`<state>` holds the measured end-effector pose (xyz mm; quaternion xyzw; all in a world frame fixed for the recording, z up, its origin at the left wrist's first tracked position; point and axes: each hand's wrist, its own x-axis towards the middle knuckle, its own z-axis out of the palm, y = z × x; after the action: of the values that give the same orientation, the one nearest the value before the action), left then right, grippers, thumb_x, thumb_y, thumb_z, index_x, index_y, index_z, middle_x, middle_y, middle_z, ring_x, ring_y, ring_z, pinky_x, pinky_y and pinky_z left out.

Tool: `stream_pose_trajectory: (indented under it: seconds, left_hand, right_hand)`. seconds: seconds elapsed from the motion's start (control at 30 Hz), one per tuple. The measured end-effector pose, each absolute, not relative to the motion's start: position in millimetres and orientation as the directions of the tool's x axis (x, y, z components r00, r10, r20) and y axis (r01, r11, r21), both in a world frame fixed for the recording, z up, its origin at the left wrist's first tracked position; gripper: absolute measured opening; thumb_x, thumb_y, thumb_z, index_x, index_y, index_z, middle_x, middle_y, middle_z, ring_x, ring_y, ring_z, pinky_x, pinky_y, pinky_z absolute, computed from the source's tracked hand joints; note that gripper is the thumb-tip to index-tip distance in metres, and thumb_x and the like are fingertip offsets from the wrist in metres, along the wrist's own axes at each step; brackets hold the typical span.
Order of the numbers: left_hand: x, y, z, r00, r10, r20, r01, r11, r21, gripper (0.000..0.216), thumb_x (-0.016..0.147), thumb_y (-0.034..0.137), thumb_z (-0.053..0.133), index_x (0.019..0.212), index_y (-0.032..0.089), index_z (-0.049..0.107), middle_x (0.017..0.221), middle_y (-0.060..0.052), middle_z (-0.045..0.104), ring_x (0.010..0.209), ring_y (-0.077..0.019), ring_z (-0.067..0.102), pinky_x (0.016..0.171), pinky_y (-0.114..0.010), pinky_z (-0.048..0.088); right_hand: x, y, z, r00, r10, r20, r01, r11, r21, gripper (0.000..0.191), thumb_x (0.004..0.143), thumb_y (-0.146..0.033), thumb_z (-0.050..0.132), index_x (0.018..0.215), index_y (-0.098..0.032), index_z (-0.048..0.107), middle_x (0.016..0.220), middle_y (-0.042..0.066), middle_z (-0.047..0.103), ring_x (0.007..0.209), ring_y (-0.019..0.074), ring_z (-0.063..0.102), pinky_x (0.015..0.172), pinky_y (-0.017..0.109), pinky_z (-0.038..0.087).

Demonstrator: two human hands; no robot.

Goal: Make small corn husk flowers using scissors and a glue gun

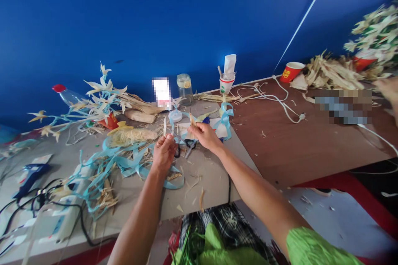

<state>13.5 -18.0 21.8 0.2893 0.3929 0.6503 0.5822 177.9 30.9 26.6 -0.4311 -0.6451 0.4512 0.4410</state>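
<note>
Both arms are bare from the left hand [163, 151] and the right hand [203, 134] to past the elbows. The right upper arm wears a crinkled bright green sleeve [317, 248]. Matching green cloth [217, 250] lies over black-and-white checked fabric [228, 219] on the lap.

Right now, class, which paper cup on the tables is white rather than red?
The white cup with the red band, standing behind the right hand with white paper sticking out. The red cup farther right is red with yellow print.
</note>
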Motion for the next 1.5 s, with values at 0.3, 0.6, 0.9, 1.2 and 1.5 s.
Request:
stream_pose_trajectory:
  seconds: [0.3,0.6,0.9,1.2,1.5]
  left_hand:
    - [18,-18,21,-0.261,0.963,-0.071,-0.388,-0.037,0.921,0.037,0.067,0.031,0.074,0.099,0.019,0.060,0.052,0.011,0.038,0.039,-0.0026,0.032,0.042,-0.017,0.031]
    - [19,-19,13,-0.233,0.971,-0.044,-0.303,-0.030,0.953,0.034,0.066,0.035,0.075,0.086,0.020,0.052,0.052,0.010,0.043,0.040,-0.0029,0.036,0.041,-0.016,0.029]
    - [19,-17,13,-0.197,0.978,-0.071,-0.337,0.000,0.942,0.029,0.063,0.034,0.076,0.074,0.016,0.055,0.052,0.008,0.041,0.041,-0.0025,0.031,0.041,-0.017,0.027]
    - [21,-20,13,-0.037,0.990,-0.138,-0.363,0.115,0.925,0.030,0.062,0.031,0.079,0.079,0.016,0.060,0.056,0.007,0.047,0.043,-0.0033,0.037,0.045,-0.018,0.033]
    - [21,-19,11,-0.025,0.991,-0.131,-0.301,0.118,0.946,0.027,0.065,0.033,0.077,0.077,0.014,0.062,0.060,0.004,0.052,0.045,-0.0030,0.038,0.046,-0.019,0.034]
  right_hand:
    - [170,25,26,-0.365,0.924,0.119,-0.006,0.125,-0.992,0.039,0.075,-0.053,0.057,0.063,-0.019,0.043,0.055,-0.005,0.034,0.052,0.0079,0.030,0.048,0.022,0.023]
    - [168,24,23,-0.377,0.922,0.085,-0.082,0.058,-0.995,0.035,0.076,-0.050,0.058,0.067,-0.018,0.048,0.056,-0.005,0.041,0.051,0.0077,0.034,0.048,0.022,0.026]
    - [169,23,26,-0.368,0.922,0.118,-0.013,0.122,-0.992,0.037,0.077,-0.051,0.056,0.063,-0.019,0.043,0.055,-0.006,0.034,0.052,0.0082,0.030,0.049,0.022,0.023]
    - [167,22,24,-0.363,0.918,0.160,0.131,0.220,-0.967,0.032,0.080,-0.045,0.052,0.064,-0.018,0.046,0.058,-0.004,0.036,0.058,0.0095,0.031,0.052,0.023,0.024]
    - [166,17,31,-0.390,0.908,0.155,0.141,0.225,-0.964,0.027,0.079,-0.041,0.055,0.070,-0.016,0.054,0.062,-0.003,0.048,0.060,0.0102,0.037,0.056,0.022,0.030]
